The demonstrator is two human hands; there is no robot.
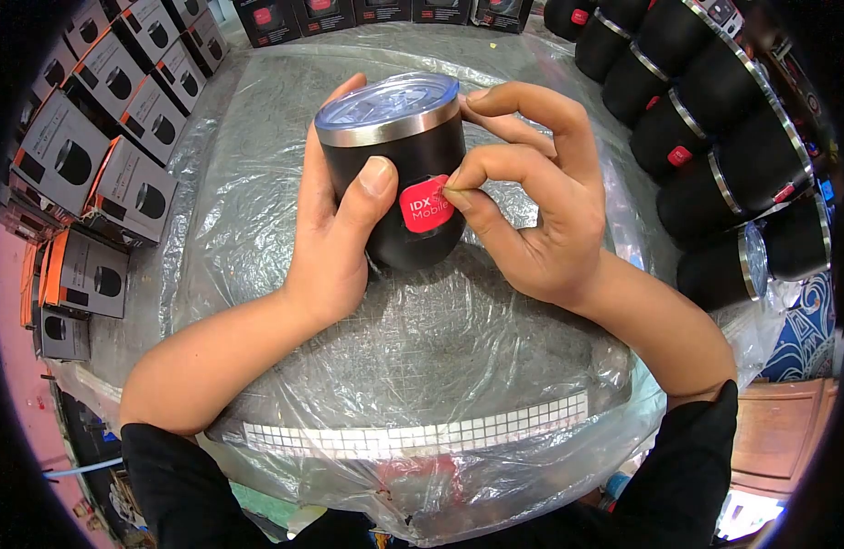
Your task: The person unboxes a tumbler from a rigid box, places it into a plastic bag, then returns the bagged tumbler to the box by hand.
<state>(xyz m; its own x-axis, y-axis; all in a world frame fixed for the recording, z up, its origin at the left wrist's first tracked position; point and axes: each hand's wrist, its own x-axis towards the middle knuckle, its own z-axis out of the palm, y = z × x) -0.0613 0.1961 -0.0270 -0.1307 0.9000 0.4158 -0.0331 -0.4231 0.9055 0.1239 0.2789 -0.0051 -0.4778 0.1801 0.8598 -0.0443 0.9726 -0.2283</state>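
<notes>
Tumbler cartons (pixel 60 151) line the left of the plastic-covered desk (pixel 495 352). Left hand (pixel 330 233) grips the lidded black tumbler (pixel 408 157), tilted over the desk; a loose grip risks slippage. Right hand (pixel 559 220) pinches the red label's (pixel 422 209) edge; uneven force could crease it. More black tumblers (pixel 729 87) stack at right.

Cup (pixel 415 154) between left fingers (pixel 374 183) and right fingers (pixel 512 163), label (pixel 422 210) on near side; boxes (pixel 134 197) left of fingers, other cups (pixel 695 108) right, back boxes (pixel 378 11) beyond, sheet (pixel 440 343) below.
</notes>
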